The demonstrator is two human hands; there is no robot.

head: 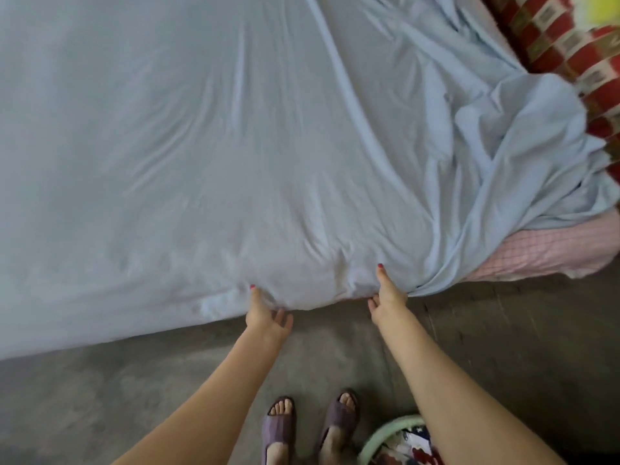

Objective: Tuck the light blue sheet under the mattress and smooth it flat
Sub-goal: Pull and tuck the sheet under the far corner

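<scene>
Okay, both your left hand (265,313) and right hand (385,297) pinch the light blue sheet (235,146) edge. Soft, limp fabric; grip the hem beside your thumbs.

A grey concrete floor (167,391) runs along the bed's near edge. A red patterned blanket (570,38) lies at the far right corner.

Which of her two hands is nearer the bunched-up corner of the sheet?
The right hand. It grips the sheet edge right beside the rumpled corner, while the left hand holds the smoother stretch farther away.
</scene>
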